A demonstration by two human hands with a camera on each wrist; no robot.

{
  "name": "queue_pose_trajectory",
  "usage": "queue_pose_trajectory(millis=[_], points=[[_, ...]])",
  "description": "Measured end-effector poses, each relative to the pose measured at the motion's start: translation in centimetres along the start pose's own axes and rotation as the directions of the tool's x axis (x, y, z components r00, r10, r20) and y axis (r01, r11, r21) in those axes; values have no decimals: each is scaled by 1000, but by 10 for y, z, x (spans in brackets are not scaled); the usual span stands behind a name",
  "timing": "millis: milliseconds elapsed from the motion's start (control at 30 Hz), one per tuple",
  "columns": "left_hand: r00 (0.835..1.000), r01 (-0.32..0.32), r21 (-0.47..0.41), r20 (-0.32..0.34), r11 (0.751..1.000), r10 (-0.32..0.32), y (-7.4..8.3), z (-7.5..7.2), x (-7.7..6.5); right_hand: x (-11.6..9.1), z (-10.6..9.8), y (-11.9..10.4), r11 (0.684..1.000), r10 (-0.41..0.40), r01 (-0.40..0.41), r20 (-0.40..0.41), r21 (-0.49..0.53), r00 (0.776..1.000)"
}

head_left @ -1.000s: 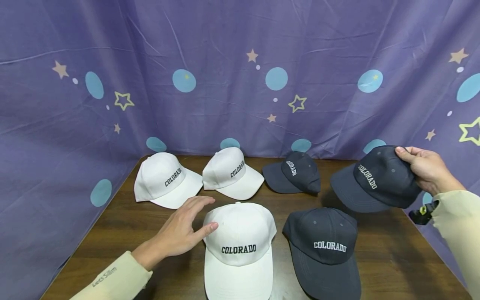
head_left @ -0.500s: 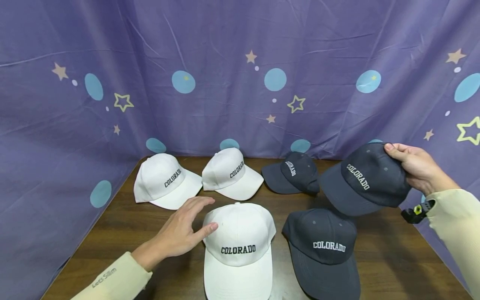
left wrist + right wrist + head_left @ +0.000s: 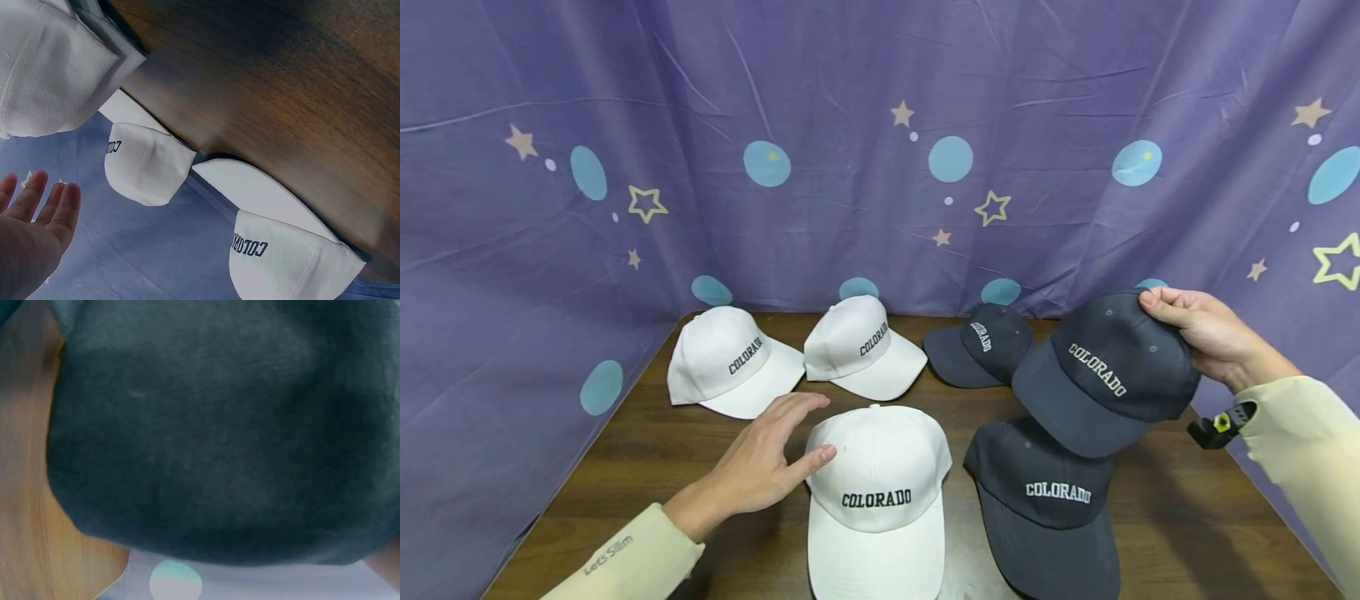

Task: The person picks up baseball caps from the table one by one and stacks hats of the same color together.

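Observation:
My right hand point(image 3: 1213, 333) pinches the crown of a dark navy cap point(image 3: 1120, 358) lettered COLORADO, holding it in the air, tilted, at the right. Its lower side overlaps the top of another navy cap point(image 3: 1052, 508) in the front row; I cannot tell whether they touch. In the right wrist view the held cap's dark cloth point(image 3: 219, 444) fills most of the picture. My left hand point(image 3: 767, 458) is open, fingers spread, beside a white COLORADO cap point(image 3: 880, 475) at front centre. In the left wrist view that hand's fingers point(image 3: 62, 215) hold nothing.
Behind, in a row on the brown wooden table point(image 3: 617, 483), sit a white cap point(image 3: 722, 354) at the left, a second white cap point(image 3: 857, 342) and a small-looking navy cap point(image 3: 985, 342). A purple curtain point(image 3: 850, 225) with stars and blue dots hangs behind the table.
My right hand has moved left and slightly toward me with the navy cap, which now overlaps the front navy cap in view. My left hand has stayed in place.

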State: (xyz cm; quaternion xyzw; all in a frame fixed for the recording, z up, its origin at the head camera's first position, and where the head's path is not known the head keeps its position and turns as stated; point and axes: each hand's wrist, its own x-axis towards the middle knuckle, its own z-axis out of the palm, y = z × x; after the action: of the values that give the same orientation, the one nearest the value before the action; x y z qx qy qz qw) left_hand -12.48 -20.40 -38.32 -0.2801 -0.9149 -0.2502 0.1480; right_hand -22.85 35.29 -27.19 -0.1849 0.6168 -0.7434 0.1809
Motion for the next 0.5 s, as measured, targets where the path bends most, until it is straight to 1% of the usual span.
queue_pose_trajectory(millis=[100,167,333,500], points=[[1000,-2,-1,-2,1000,2,0,0,0,3,5,2,1000,11,-11,91,-2,996],[1000,-2,-1,-2,1000,2,-1,0,0,5,8,3,1000,18,-17,139,-9,990],[1000,-4,-3,-3,1000,4,0,0,0,9,16,5,998,31,-18,198,-67,980],[1000,-14,-1,-15,1000,14,0,0,0,11,23,7,995,39,-11,290,-101,956]])
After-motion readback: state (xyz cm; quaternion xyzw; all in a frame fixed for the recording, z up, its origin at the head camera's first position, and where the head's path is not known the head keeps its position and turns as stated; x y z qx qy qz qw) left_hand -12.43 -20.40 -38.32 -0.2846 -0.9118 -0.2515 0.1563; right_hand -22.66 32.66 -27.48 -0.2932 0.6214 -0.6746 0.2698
